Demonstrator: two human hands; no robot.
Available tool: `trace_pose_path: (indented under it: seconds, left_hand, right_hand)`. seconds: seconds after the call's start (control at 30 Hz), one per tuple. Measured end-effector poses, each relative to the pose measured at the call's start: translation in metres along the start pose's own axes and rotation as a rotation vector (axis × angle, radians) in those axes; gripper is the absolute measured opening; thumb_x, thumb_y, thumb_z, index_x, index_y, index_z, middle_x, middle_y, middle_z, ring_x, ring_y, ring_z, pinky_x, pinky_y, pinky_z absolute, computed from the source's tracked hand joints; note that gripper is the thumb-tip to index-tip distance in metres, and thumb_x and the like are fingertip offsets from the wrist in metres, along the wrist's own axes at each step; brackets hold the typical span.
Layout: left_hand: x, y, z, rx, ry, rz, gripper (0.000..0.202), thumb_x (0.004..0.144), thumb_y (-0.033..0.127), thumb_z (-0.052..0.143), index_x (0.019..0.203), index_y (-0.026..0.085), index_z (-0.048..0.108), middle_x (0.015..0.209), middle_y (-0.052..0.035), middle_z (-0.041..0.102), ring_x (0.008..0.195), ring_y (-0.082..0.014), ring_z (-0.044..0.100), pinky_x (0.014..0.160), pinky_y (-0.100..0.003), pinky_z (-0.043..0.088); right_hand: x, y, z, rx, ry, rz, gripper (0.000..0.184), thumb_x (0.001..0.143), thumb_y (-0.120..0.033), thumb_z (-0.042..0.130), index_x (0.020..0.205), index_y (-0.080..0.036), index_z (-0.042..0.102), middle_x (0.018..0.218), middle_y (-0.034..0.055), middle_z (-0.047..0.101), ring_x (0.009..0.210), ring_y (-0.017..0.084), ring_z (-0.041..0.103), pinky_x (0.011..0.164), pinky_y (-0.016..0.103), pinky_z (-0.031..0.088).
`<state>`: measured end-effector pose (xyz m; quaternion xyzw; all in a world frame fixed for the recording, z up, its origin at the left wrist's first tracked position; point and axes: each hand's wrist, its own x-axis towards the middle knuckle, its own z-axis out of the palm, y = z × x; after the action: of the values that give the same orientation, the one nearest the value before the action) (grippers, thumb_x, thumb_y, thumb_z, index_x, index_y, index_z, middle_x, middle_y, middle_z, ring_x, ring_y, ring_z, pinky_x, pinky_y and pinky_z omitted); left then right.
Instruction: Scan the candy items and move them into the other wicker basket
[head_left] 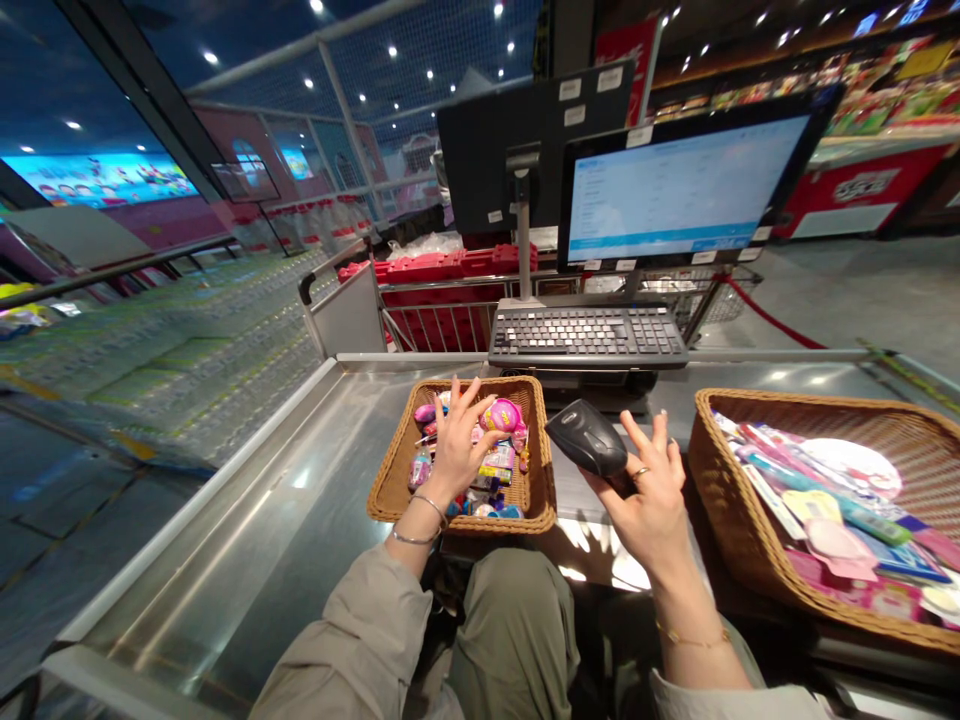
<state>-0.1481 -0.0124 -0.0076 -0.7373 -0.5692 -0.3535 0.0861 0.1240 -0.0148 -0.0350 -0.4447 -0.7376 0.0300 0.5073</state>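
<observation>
My left hand (455, 440) reaches into a small wicker basket (390, 490) full of colourful toys and sweets, fingers spread over the items, palm down; it holds nothing that I can see. A pink round toy (501, 414) lies just right of its fingers. My right hand (651, 492) is raised with the palm up and the fingers partly spread, and a black handheld barcode scanner (587, 437) rests in it, gripped by thumb and palm. Both wrists carry thin bracelets.
A larger wicker basket (731, 500) at the right holds several flat packaged items. A keyboard (587, 333) and a lit till screen (679, 190) stand behind on the steel counter (300, 500). Beyond them is a shopping trolley with red crates (442, 290).
</observation>
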Motion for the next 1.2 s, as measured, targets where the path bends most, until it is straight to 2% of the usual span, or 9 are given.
trace_pose_path:
  seconds: [0.23, 0.4, 0.53, 0.77, 0.97, 1.2]
  left_hand:
    - [0.0, 0.0, 0.005, 0.033, -0.023, -0.027, 0.044, 0.096, 0.043, 0.056, 0.135, 0.021, 0.054, 0.157, -0.0166, 0.04, 0.154, -0.0327, 0.016, 0.119, -0.068, 0.005]
    - [-0.001, 0.003, 0.006, 0.002, -0.029, -0.099, 0.043, 0.098, 0.041, 0.054, 0.135, 0.021, 0.052, 0.156, -0.017, 0.042, 0.153, -0.0323, 0.02, 0.119, -0.069, 0.006]
    - [0.001, 0.008, 0.004, 0.038, -0.04, -0.106, 0.042, 0.098, 0.043, 0.051, 0.135, 0.022, 0.051, 0.154, -0.0163, 0.045, 0.152, -0.0321, 0.023, 0.118, -0.07, 0.001]
    - [0.004, 0.012, 0.005, 0.022, -0.014, -0.157, 0.041, 0.102, 0.04, 0.045, 0.14, 0.024, 0.044, 0.147, -0.0145, 0.054, 0.147, -0.0299, 0.036, 0.116, -0.072, -0.008]
    - [0.005, 0.017, 0.004, 0.117, 0.012, -0.074, 0.042, 0.101, 0.038, 0.047, 0.14, 0.022, 0.046, 0.143, -0.0136, 0.058, 0.145, -0.0303, 0.04, 0.114, -0.07, -0.017]
    - [0.006, 0.023, 0.004, 0.209, 0.055, 0.02, 0.043, 0.101, 0.04, 0.047, 0.139, 0.021, 0.051, 0.135, -0.0127, 0.065, 0.129, -0.027, 0.058, 0.117, -0.062, -0.02]
  right_hand:
    - [0.0, 0.0, 0.0, -0.004, -0.012, 0.015, 0.019, 0.087, -0.033, 0.065, 0.102, -0.022, 0.066, 0.15, 0.0127, 0.05, 0.152, 0.039, 0.02, 0.115, 0.074, 0.022]
    - [0.0, 0.0, 0.001, 0.001, -0.011, 0.006, 0.018, 0.086, -0.031, 0.064, 0.102, -0.021, 0.066, 0.15, 0.0127, 0.051, 0.152, 0.039, 0.02, 0.114, 0.075, 0.022]
    - [0.0, 0.0, 0.001, -0.008, -0.004, 0.007, 0.019, 0.086, -0.031, 0.065, 0.101, -0.021, 0.067, 0.15, 0.0135, 0.051, 0.151, 0.04, 0.021, 0.114, 0.075, 0.023]
    - [-0.001, -0.001, 0.003, -0.006, -0.003, 0.024, 0.022, 0.087, -0.036, 0.065, 0.102, -0.02, 0.068, 0.149, 0.0152, 0.052, 0.152, 0.039, 0.02, 0.114, 0.075, 0.022]
    - [0.0, 0.0, 0.003, -0.002, -0.01, 0.036, 0.024, 0.088, -0.039, 0.065, 0.102, -0.02, 0.068, 0.149, 0.0153, 0.051, 0.152, 0.039, 0.02, 0.114, 0.074, 0.021]
    - [0.0, 0.0, 0.002, 0.001, -0.004, 0.037, 0.023, 0.087, -0.036, 0.065, 0.104, -0.021, 0.069, 0.149, 0.0139, 0.052, 0.152, 0.038, 0.021, 0.115, 0.073, 0.021]
